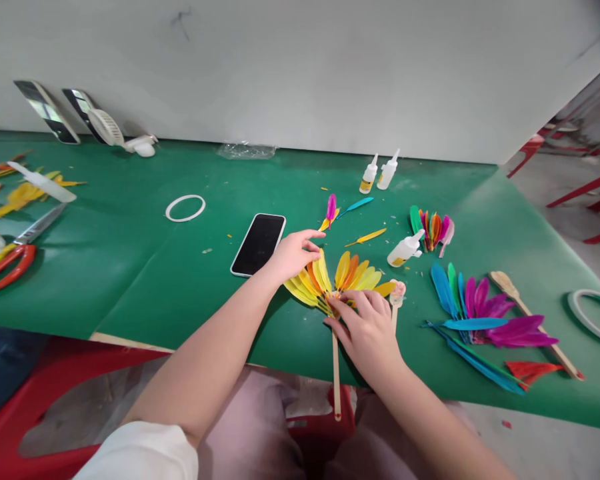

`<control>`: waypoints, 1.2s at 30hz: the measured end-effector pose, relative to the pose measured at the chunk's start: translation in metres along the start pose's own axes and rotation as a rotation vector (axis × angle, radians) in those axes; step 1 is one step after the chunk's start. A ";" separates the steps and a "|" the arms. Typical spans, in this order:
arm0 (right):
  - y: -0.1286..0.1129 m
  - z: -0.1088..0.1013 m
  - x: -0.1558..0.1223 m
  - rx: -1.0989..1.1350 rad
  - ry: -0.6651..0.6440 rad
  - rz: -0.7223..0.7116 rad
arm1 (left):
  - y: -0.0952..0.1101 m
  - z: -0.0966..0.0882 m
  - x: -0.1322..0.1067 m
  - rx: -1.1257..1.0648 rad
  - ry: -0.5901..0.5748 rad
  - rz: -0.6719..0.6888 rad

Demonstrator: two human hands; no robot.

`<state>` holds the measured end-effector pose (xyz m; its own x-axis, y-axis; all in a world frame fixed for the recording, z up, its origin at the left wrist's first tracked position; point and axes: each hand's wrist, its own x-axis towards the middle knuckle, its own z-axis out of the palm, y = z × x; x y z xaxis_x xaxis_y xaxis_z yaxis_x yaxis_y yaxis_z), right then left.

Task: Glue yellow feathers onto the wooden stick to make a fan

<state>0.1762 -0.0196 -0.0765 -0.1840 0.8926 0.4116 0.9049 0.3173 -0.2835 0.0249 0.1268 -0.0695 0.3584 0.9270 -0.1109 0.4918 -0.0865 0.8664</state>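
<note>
1. Head view, edges: smooth green counter, front edge crossing the lower frame; pale wall behind. Broad green stretch separates the phone from the scissors at far left. Right side tighter: white bottle near the fan, blue and magenta feathers beyond.
2. Feather fan: lower centre. Long axis almost upright in frame; wooden handle points down, past the counter edge. Feathers splay up, left and right.
3. Right hand: grip closed about the fan where feathers meet handle.
4. Left hand: at the left feather tips; cannot tell if its grip pinches.
5. Materials: soft, slender yellow and orange vanes; flat, pale wood.
</note>
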 end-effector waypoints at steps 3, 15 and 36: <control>-0.001 -0.002 0.001 -0.009 0.012 0.020 | 0.000 0.000 -0.001 0.001 0.001 0.012; -0.002 -0.009 0.001 0.006 0.112 0.073 | 0.007 -0.004 -0.005 0.030 -0.018 0.023; -0.002 -0.015 0.003 0.100 0.175 0.034 | 0.020 -0.012 0.001 0.248 0.100 0.052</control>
<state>0.1793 -0.0222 -0.0616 -0.0763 0.8368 0.5422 0.8654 0.3257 -0.3808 0.0254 0.1300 -0.0466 0.3145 0.9492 -0.0103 0.6585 -0.2104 0.7225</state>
